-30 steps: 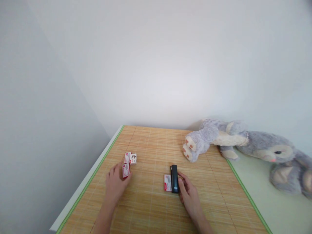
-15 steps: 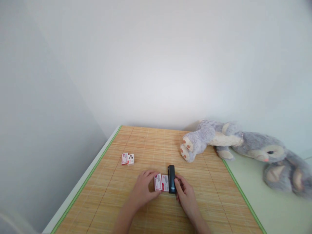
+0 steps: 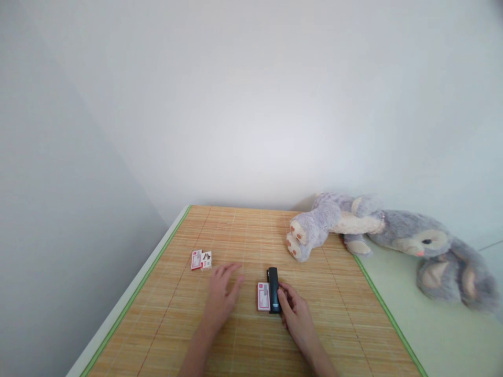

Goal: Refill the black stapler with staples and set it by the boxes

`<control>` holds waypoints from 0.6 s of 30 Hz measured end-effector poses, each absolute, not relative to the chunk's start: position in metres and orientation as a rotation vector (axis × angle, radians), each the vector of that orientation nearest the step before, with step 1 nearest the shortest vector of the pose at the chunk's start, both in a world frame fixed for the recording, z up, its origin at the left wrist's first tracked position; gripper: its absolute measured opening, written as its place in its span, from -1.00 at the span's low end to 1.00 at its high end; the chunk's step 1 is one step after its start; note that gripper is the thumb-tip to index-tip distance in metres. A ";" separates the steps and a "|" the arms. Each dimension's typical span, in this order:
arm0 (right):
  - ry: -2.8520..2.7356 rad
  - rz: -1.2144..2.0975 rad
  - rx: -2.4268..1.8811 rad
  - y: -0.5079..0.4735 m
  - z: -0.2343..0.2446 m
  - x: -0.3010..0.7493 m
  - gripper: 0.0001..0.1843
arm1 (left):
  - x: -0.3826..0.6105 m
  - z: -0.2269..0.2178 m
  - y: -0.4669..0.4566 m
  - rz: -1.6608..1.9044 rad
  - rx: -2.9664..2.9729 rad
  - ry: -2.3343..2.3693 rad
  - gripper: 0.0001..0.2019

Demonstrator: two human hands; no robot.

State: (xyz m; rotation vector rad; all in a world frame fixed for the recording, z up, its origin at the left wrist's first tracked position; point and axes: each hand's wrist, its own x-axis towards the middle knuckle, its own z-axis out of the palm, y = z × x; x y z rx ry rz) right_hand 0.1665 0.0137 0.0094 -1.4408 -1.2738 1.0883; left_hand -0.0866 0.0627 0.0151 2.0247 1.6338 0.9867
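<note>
Resting against the right edge of a black stapler (image 3: 274, 290), the curled fingers and thumb of the right hand (image 3: 291, 306) are seen in contact with it; whether it is pinched or merely steadied cannot be made out. The stapler is laid lengthwise on a bamboo mat (image 3: 236, 230), its long side pointed toward the wall (image 3: 251, 131) behind. Against its left side, a white box with magenta trim (image 3: 263, 297) is set flat, the two being placed edge to edge; what lies beneath that box is not shown.

The left hand (image 3: 225, 293) is held with thumb and fingers spread and slightly blurred, nothing being grasped. It is positioned between the stapler and two small boxes farther left, apart from both. Of those, a magenta-and-white box (image 3: 196, 259) is placed on the left, and a white box with a dark picture (image 3: 206, 260) is placed just beside it, touching.

Along the wall at the right, a grey plush rabbit (image 3: 353, 222) is laid out, its feet supported on the mat and its head on a pale green surface (image 3: 440, 335). The mat is edged with a green border (image 3: 387, 309).
</note>
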 end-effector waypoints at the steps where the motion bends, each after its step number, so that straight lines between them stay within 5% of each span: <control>1: -1.271 1.082 -1.444 0.013 0.009 0.166 -0.29 | -0.104 0.014 0.070 1.059 1.987 1.790 -0.62; 6: -1.257 1.055 -1.460 0.013 0.006 0.166 -0.29 | -0.181 0.012 0.107 0.792 1.867 2.295 -0.34; 12: -1.265 1.040 -1.467 0.014 0.001 0.167 -0.31 | -0.204 0.008 0.093 0.657 1.880 2.270 -0.42; 18: -1.275 1.045 -1.478 0.014 -0.002 0.168 -0.34 | -0.128 0.024 0.038 0.859 2.039 1.548 -0.32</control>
